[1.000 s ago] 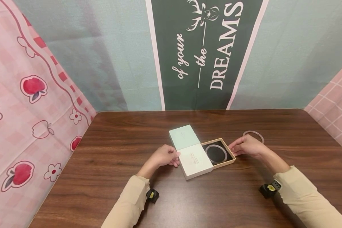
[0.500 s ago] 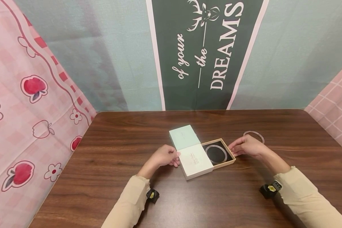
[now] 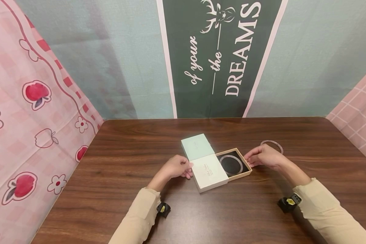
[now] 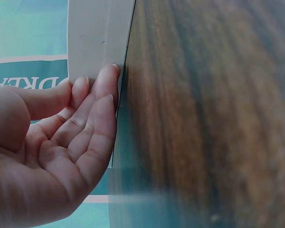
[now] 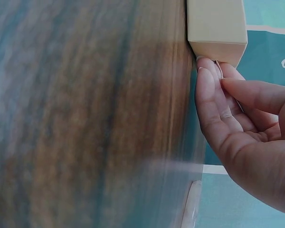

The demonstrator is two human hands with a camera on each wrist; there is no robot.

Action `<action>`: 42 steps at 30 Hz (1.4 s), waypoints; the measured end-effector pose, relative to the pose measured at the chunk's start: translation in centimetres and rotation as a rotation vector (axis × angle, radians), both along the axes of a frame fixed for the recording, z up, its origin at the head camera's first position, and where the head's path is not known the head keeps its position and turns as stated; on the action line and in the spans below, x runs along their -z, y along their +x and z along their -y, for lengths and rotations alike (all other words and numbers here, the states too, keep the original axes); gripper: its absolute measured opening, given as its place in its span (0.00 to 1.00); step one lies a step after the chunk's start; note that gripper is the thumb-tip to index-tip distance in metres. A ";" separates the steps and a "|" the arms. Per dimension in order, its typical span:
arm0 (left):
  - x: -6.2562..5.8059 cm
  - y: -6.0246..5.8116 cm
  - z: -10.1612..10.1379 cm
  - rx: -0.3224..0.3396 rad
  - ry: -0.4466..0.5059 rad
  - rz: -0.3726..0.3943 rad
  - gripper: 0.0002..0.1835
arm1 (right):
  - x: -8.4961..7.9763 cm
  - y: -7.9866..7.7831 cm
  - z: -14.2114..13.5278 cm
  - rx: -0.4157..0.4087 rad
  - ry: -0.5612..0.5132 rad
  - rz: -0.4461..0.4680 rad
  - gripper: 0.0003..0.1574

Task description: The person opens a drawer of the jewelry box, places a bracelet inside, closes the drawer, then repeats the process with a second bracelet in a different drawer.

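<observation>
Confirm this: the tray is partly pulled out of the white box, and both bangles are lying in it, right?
Not quite: only one bangle lies in the tray; the other bangle lies outside it, on the table, as the head view shows. The tray is indeed partly out.

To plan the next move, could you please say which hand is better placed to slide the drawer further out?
Likely the right hand: it pinches a thin strip at the end of the drawer, while the left hand touches the opposite end of the white sleeve.

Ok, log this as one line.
left hand: touching white rectangular cardboard sleeve; right hand: pinching thin pale tab; cream cardboard drawer: partly out; pale round bangle: inside
</observation>
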State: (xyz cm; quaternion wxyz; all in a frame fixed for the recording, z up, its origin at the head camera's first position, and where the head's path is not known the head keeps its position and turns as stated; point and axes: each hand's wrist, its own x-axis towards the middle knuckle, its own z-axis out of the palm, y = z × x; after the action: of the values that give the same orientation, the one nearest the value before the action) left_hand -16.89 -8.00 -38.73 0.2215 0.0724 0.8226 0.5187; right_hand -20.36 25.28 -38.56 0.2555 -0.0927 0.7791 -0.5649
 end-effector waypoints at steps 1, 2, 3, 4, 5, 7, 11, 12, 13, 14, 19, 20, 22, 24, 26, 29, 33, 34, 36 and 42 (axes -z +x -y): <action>0.0 0.0 0.0 0.001 0.000 -0.001 0.13 | 0.0 0.0 0.0 0.000 0.000 -0.001 0.13; 0.0 0.0 0.0 0.002 0.000 -0.001 0.13 | 0.0 0.0 0.0 0.001 0.001 -0.003 0.13; 0.0 0.0 0.0 0.002 0.000 -0.002 0.13 | 0.0 0.0 0.0 0.000 0.000 -0.007 0.13; 0.0 0.0 0.0 0.002 0.001 -0.003 0.13 | 0.0 0.0 0.0 -0.002 -0.001 -0.010 0.13; 0.0 0.0 0.0 0.002 0.001 -0.003 0.13 | 0.0 0.0 0.0 -0.004 -0.002 -0.015 0.13; 0.0 0.0 0.0 0.002 0.002 -0.004 0.13 | 0.0 0.0 0.1 -0.012 -0.005 -0.024 0.14; 0.0 0.1 0.0 -0.001 0.006 -0.001 0.12 | 0.1 0.0 0.3 -0.027 -0.018 -0.030 0.14; -0.1 0.1 0.0 -0.002 0.005 -0.002 0.12 | 0.1 0.0 0.3 -0.029 -0.020 -0.030 0.14; -0.1 0.1 0.0 -0.002 0.005 -0.001 0.13 | 0.1 -0.1 0.4 -0.031 -0.022 -0.029 0.14; -0.1 0.1 0.0 -0.003 0.006 -0.001 0.13 | 0.1 -0.1 0.4 -0.031 -0.023 -0.027 0.14; -0.2 0.1 0.0 -0.003 0.005 0.002 0.13 | 0.0 -0.1 0.6 -0.040 -0.017 -0.030 0.13; -0.2 0.1 0.0 -0.002 0.005 0.002 0.13 | 0.0 -0.1 0.7 -0.039 -0.014 -0.031 0.13; -0.2 0.1 0.0 -0.001 0.005 0.005 0.12 | 0.0 0.0 0.8 -0.036 -0.010 -0.028 0.13; -0.2 0.1 0.0 0.001 0.006 0.010 0.13 | -0.1 0.0 0.9 -0.036 -0.012 -0.026 0.13; -0.2 0.1 0.1 0.004 0.006 0.012 0.13 | -0.1 0.0 1.0 -0.036 -0.016 -0.024 0.13; -0.1 0.0 0.0 0.003 0.009 0.018 0.13 | 0.0 0.0 1.1 -0.050 -0.027 -0.022 0.13; -0.1 0.0 0.0 0.001 0.014 0.021 0.13 | 0.1 -0.1 1.4 -0.071 -0.038 -0.016 0.14; -0.1 0.0 0.0 0.005 0.015 0.016 0.13 | 0.1 -0.1 1.4 -0.074 -0.038 -0.015 0.14; 0.0 0.0 0.0 0.004 0.018 0.017 0.13 | 0.1 -0.1 1.6 -0.076 -0.036 -0.014 0.13; 0.0 0.0 0.0 -0.002 0.028 0.025 0.12 | 0.1 -0.1 1.8 -0.073 -0.029 -0.014 0.13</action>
State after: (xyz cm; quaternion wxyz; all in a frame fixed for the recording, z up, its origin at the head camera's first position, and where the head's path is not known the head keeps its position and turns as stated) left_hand -16.93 -8.01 -38.74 0.2302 0.0679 0.8126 0.5311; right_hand -20.45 23.49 -38.64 0.2693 -0.1289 0.7686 -0.5658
